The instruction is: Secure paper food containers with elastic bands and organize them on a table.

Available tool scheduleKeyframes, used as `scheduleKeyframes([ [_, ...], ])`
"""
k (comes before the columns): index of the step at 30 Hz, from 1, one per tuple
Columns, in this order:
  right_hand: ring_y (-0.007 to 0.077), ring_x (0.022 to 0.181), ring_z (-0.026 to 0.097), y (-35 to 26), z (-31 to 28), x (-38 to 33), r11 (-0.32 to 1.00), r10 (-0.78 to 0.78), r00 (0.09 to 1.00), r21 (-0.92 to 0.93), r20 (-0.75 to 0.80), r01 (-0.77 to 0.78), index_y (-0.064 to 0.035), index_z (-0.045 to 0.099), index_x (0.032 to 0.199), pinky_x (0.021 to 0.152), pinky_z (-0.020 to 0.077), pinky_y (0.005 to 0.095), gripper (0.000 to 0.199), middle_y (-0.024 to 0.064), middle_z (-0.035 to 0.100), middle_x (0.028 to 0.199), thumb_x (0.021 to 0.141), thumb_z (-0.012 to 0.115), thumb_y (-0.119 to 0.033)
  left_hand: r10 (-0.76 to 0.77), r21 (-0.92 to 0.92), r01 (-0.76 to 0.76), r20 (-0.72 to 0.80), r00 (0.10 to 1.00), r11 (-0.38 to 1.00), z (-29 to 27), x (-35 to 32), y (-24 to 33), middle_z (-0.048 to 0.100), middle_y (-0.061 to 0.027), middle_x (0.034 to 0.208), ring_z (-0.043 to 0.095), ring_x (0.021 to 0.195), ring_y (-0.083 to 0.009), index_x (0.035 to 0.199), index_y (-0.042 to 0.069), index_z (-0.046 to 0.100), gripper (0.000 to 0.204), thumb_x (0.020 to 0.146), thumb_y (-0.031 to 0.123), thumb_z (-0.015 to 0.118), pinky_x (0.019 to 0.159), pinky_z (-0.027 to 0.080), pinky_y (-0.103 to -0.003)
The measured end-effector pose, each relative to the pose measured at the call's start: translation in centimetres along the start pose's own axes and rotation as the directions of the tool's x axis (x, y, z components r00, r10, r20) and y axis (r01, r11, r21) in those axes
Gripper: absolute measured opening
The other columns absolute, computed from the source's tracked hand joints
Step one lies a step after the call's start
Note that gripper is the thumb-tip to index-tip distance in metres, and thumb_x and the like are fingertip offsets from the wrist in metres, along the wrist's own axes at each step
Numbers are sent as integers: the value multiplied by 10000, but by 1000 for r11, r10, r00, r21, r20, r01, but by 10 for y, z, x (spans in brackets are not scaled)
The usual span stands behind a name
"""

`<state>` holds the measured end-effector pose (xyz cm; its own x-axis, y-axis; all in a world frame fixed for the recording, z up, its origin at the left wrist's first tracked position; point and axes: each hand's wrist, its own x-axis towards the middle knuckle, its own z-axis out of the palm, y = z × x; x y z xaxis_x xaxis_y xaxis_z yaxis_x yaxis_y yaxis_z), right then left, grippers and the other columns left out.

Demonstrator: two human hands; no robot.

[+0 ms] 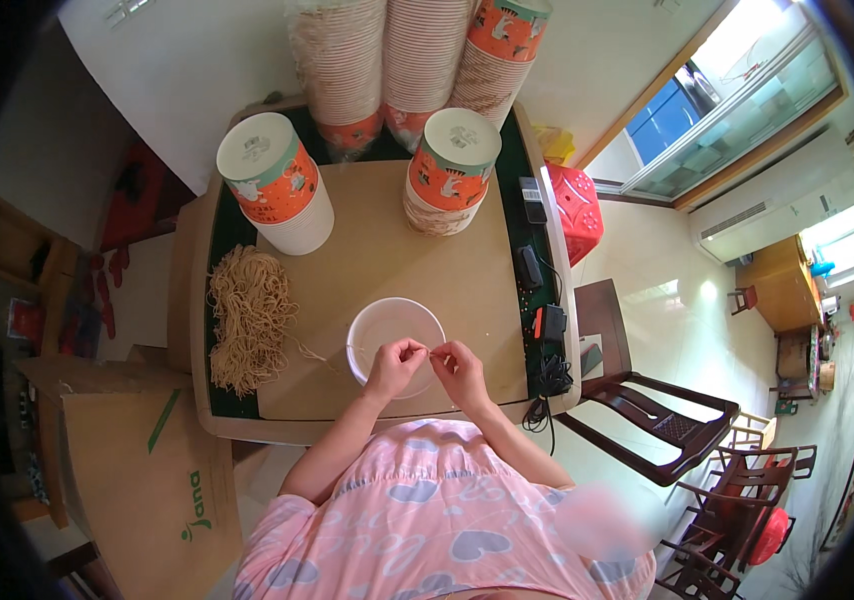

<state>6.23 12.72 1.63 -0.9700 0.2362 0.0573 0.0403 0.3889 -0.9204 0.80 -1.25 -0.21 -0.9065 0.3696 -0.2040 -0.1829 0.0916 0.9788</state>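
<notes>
Head view: nearest to me is the person's pink garment (417,500), patterned with hearts, close against the table (297,429). Both hands are held over the near part of a white bowl (377,325). The left hand (397,368) and right hand (460,375) meet almost tip to tip; the fingers of each are pinched closed on what looks to be a thin cord (310,352), though the contact is too small to confirm. The cord trails from a loose beige bundle (250,318) on the table's left side toward the bowl.

Handling assessment: cord judged light, soft and limp, liable to tangle; best taken between fingertips near its end, with slack left behind. Bowl judged light and thin-walled, easily tipped or dented; the rim is the sound place to steady it.

Beyond the bowl, on a brown board (477,290), stand two upturned stacks of cups, a left stack (277,185) and a right stack (452,175). Farthest, taller cup stacks (335,60) line the table's back edge, at least one in clear wrapping.
</notes>
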Motion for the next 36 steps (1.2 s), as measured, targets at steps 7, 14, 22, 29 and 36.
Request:
scheduleKeyframes([
  [7, 88, 545, 468, 0, 2, -3, 1000, -17, 1000, -14, 8, 17, -23, 604, 831, 506, 402, 224, 89, 37, 573, 710, 774, 663, -58, -4, -21, 4, 8, 1000, 1000, 0, -1, 2, 573, 31, 647, 477, 591, -21, 812, -4, 636, 100, 823, 80, 582, 516, 383, -191],
  [14, 82, 528, 438, -5, 0, -5, 997, 80, 996, 14, 36, -81, -31, 617, 867, 481, 371, 235, 102, 30, 494, 598, 808, 648, -108, -3, -51, 3, 2, 1000, 999, 0, -1, -2, 583, 28, 663, 484, 595, -21, 822, -5, 629, 95, 830, 77, 582, 522, 390, -190],
  [22, 89, 487, 421, -2, -3, -6, 995, 93, 993, -26, 74, -91, -41, 611, 905, 458, 367, 255, 125, 34, 504, 558, 806, 640, -111, 23, -35, -24, -2, 1000, 999, 2, -1, 3, 586, 24, 660, 487, 592, -21, 815, -5, 626, 92, 833, 75, 585, 516, 388, -192],
  [29, 110, 606, 541, -2, -4, -7, 997, 46, 998, 52, 54, -48, -41, 547, 997, 548, 438, 252, 159, 63, 589, 702, 839, 558, -52, 22, 1, -22, -4, 1000, 1000, 1, 0, -3, 568, 32, 646, 467, 584, -17, 841, -8, 634, 102, 829, 88, 602, 504, 375, -193],
  [36, 91, 616, 550, -1, -5, -6, 994, 62, 993, 82, 102, -71, -26, 492, 1013, 554, 427, 227, 180, 56, 596, 715, 841, 541, -7, 37, 48, -41, 68, 997, 998, 3, -2, 5, 623, -4, 693, 520, 625, -29, 899, -25, 637, 136, 824, 86, 611, 548, 424, -201],
])
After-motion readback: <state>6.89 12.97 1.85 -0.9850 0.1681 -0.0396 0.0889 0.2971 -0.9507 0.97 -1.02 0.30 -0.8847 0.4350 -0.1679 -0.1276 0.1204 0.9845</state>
